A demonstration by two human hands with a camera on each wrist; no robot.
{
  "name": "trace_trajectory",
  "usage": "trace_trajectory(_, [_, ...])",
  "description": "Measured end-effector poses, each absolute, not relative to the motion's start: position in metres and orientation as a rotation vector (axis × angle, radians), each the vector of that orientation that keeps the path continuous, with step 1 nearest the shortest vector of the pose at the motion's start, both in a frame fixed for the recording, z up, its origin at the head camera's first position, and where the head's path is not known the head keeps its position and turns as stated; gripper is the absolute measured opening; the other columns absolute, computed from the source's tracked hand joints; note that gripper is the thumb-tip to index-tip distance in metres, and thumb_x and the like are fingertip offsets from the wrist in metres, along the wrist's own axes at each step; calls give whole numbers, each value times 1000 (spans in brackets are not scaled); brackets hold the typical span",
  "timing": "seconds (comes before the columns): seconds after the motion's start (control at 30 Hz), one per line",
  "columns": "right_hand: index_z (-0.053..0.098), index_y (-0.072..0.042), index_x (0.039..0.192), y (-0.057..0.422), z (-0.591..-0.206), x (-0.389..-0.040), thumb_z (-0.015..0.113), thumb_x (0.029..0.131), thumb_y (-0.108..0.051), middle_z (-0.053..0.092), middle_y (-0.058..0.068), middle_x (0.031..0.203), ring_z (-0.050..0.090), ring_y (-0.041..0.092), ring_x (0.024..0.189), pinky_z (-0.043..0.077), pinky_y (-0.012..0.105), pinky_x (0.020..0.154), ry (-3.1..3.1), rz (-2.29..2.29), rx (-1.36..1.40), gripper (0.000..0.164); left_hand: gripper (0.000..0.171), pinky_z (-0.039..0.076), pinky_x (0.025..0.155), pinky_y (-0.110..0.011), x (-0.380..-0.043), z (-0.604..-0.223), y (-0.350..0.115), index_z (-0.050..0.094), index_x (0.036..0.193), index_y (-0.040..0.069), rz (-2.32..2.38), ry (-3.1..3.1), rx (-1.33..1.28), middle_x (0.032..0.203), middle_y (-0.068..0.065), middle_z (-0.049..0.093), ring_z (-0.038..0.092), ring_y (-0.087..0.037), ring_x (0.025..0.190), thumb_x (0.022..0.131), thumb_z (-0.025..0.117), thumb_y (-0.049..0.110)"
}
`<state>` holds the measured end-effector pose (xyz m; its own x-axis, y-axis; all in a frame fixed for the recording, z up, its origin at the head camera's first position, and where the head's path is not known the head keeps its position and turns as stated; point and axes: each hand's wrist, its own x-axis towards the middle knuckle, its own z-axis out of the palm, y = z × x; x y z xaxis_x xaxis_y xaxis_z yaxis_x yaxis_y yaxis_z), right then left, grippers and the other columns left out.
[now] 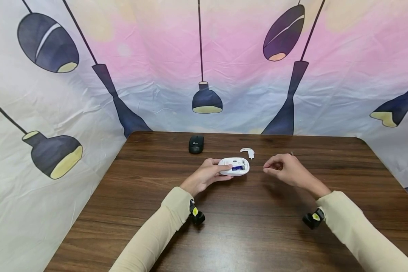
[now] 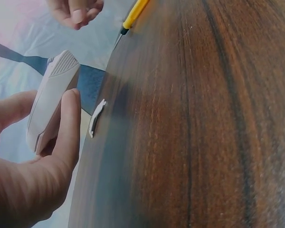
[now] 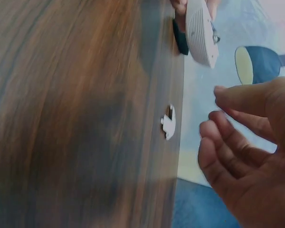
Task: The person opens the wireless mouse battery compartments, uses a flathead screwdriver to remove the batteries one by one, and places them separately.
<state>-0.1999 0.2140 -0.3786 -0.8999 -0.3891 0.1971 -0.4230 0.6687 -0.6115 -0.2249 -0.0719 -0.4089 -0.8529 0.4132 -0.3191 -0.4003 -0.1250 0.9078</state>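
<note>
My left hand (image 1: 205, 175) grips a white computer mouse (image 1: 226, 172) above the table, its underside facing up, thumb on top and fingers beneath. A blue battery (image 1: 238, 168) shows in the mouse's uncovered compartment; in the right wrist view its metal end (image 3: 216, 37) stands out past the mouse's face. Off to the right, my right hand (image 1: 289, 170) hovers apart from the mouse, fingers loosely bent and nothing between them. Beyond the mouse, the white battery cover (image 1: 248, 152) lies on the table.
A black mouse (image 1: 196, 144) sits near the back edge of the brown wooden table (image 1: 244, 226). A yellow-handled tool (image 2: 135, 14) with a thin shaft lies on the table, mostly hidden behind my right hand in the head view. A cloth printed with lamps (image 1: 176, 56) hangs behind.
</note>
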Motion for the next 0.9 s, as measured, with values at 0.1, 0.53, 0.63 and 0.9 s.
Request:
trace_trajectory(0.1, [78,-6,94,206,-378,-202,78,90,-7,71,-2,85,56,11,69,48,23,58,-2782,1064,748,4,42,60,94,-40,-225,-408,-71,52,135,-11,2018,1630,11,122,-24,63,69,-25,100,98,66,2])
trace_trajectory(0.53, [81,-5,101,176,-393,-213,84,83,-5,67,0,90,49,12,66,42,24,54,-2575,1216,813,18,43,59,96,-41,-224,-405,-68,51,135,-11,1988,1668,-5,122,-23,63,69,-25,98,99,66,7])
trace_trajectory(0.63, [81,-4,101,171,-397,-215,85,82,-4,66,2,90,48,11,65,42,22,53,-2555,1231,815,20,43,57,99,-44,-224,-405,-68,51,135,-11,1990,1661,6,121,-23,62,69,-25,99,100,66,7])
trace_trajectory(0.9, [82,-3,96,167,-407,-217,85,79,-1,66,2,88,47,10,63,40,22,51,-2470,1259,835,17,39,59,96,-41,-223,-403,-68,54,133,-12,1994,1658,5,119,-21,62,69,-23,96,99,65,4])
